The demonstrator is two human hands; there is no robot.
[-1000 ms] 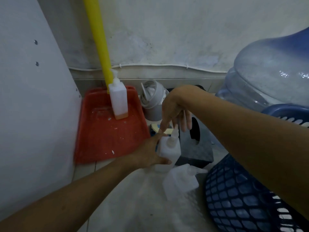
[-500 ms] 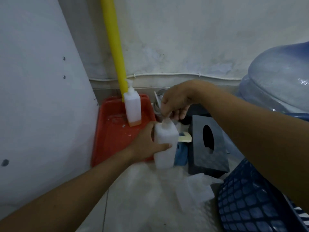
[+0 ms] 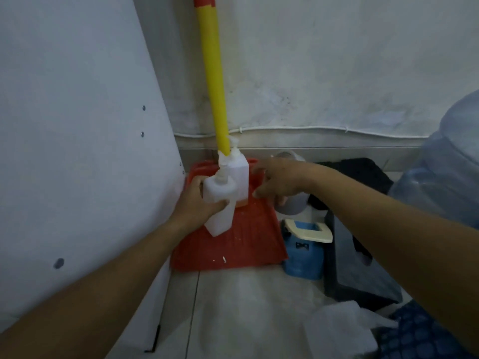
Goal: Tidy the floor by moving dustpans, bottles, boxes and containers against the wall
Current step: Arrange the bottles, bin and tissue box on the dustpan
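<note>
My left hand (image 3: 195, 203) grips a white pump bottle (image 3: 220, 208) and holds it over the red dustpan (image 3: 233, 244), close to the back left corner. A second white pump bottle (image 3: 239, 174) with a little orange liquid at its bottom stands on the dustpan right behind it, by the yellow handle (image 3: 213, 81). My right hand (image 3: 278, 181) hovers just right of both bottles with loosely curled fingers and holds nothing. The wall (image 3: 324, 73) runs along the back.
A blue container with a cream lid (image 3: 305, 250) stands right of the dustpan, beside a black box (image 3: 363, 275). A grey cup (image 3: 293, 206) and dark cloth lie behind. A large water jug (image 3: 451, 172) and blue basket (image 3: 420, 338) fill the right; a white panel (image 3: 77, 125) closes the left.
My left hand has carried the white pump bottle left and back, from beside the black box to over the dustpan. My right hand has let go of the pump top.
</note>
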